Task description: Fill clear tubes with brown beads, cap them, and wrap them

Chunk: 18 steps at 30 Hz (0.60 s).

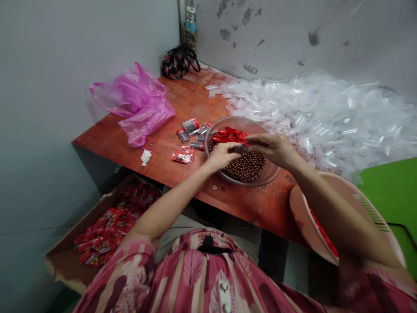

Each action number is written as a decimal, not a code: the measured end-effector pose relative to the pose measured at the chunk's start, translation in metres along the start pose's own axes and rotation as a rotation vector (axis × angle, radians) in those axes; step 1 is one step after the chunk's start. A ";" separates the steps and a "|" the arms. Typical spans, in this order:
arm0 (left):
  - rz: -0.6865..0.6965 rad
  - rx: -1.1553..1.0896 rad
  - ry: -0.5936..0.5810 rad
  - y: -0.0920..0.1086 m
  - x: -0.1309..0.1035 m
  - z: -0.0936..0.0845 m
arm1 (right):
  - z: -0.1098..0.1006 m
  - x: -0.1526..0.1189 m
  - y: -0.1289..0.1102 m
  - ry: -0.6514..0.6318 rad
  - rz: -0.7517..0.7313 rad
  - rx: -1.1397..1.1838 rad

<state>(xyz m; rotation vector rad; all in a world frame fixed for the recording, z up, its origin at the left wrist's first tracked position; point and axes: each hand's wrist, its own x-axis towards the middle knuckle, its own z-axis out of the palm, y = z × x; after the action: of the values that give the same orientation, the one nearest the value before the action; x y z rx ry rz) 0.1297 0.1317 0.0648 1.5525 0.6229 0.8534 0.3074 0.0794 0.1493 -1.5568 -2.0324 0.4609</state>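
A clear plastic bowl on the red-brown table holds small brown balls and red plastic pieces. Above the bowl, my left hand pinches a small, dark see-through item. My right hand meets it from the right, fingertips together at the item's other side; the exact shape of the item is too blurred to tell. Left of the bowl lie small filled packs with red ends and a flat red printed packet.
Clear plastic cases are heaped at the back right. A pink bag, white scrap and dark floral pouch lie leftward. Below the table are a carton of red packs and a pink basket.
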 end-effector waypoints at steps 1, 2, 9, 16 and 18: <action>0.003 0.005 0.004 -0.001 0.000 0.000 | -0.001 -0.001 0.000 0.014 0.004 0.002; 0.007 0.011 0.008 -0.003 0.000 0.000 | -0.003 -0.001 0.002 0.027 0.010 0.004; 0.105 0.001 0.112 0.003 -0.009 0.002 | -0.010 -0.004 0.037 -0.134 0.182 -0.064; 0.059 -0.073 0.032 0.006 -0.009 0.001 | -0.010 0.012 0.091 -0.060 0.402 -0.513; 0.048 -0.099 0.041 0.004 -0.008 0.001 | -0.002 0.021 0.095 -0.140 0.380 -0.647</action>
<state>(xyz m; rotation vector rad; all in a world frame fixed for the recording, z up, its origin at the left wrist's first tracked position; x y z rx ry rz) 0.1256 0.1236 0.0670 1.4685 0.5665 0.9408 0.3786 0.1259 0.1015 -2.3748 -2.1101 0.0310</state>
